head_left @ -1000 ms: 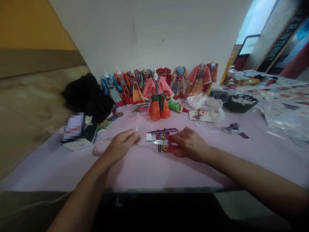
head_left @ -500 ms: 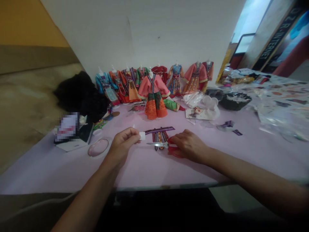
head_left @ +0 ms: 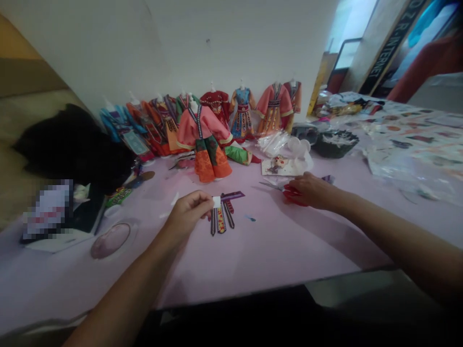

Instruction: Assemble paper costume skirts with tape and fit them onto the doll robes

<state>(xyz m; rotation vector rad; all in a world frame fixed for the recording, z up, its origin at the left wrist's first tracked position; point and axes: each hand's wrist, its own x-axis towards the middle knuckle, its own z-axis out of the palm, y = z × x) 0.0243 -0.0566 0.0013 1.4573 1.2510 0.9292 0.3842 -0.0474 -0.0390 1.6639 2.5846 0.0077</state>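
Note:
Between the thumb and fingers of my left hand (head_left: 193, 207) is pinched a small white square piece (head_left: 216, 202). Just beyond and below it lies a doll-sized patterned belt (head_left: 221, 219), with a purple band and several hanging strips, partly covered by the white piece and my fingers. My right hand (head_left: 309, 190) is closed around the red handles of a pair of scissors (head_left: 291, 193), off to the right of the belt. The blades point left, low over the pink tabletop. A purple scrap (head_left: 328, 179) shows just behind my right hand.
Several dressed doll forms stand along the wall, one in a pink jacket (head_left: 202, 127) in front. A printed card (head_left: 278, 166), clear plastic bags (head_left: 273, 143) and a dark bowl (head_left: 336, 143) are at the back right. A round pincushion-like disc (head_left: 110, 241) lies at left.
My right hand has carried the scissors away to the right and back, off the belt. My left hand still pinches the white piece. The whole view has turned somewhat.

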